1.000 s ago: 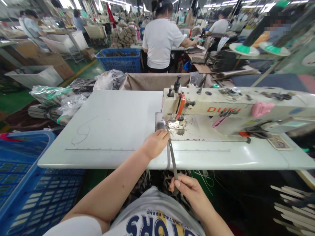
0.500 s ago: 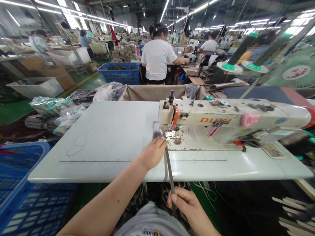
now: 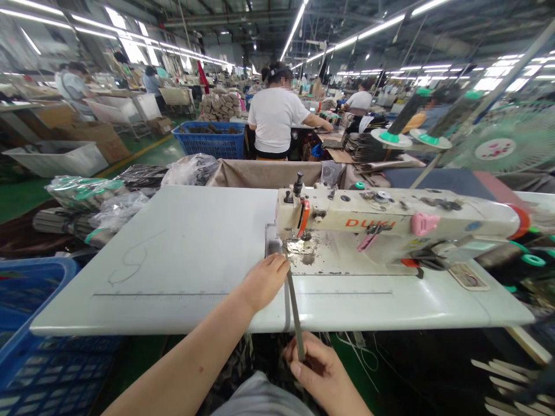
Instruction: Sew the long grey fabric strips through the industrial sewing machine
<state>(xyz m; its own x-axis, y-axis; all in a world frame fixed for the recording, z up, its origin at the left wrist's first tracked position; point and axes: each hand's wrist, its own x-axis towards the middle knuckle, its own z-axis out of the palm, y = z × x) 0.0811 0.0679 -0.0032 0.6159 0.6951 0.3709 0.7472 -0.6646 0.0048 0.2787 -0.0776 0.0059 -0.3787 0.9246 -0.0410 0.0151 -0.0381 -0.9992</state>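
Note:
A narrow grey-brown fabric strip (image 3: 295, 306) runs from the needle area of a sewing machine (image 3: 347, 219) down past the table's front edge. My left hand (image 3: 265, 283) lies beside the needle plate (image 3: 301, 247), fingers closed together on the strip's far part; its fingertips partly hide the strip. Below the table edge, my right hand (image 3: 318, 367) pinches the strip's near part between thumb and fingers. The strip is taut between the hands. Whether the machine's foot presses on it, I cannot tell.
Blue plastic crates (image 3: 56, 294) stand at the left, near plastic-wrapped bundles (image 3: 82, 188). Thread cones (image 3: 405, 118) and a fan (image 3: 496, 149) are at the right. Pale strips (image 3: 498, 370) stick out at lower right. A person in a white shirt (image 3: 272, 118) sits ahead.
My view has tilted up slightly, so the table and machine sit lower in it. Less of the strip hangs below my right hand now. Both hands keep their hold.

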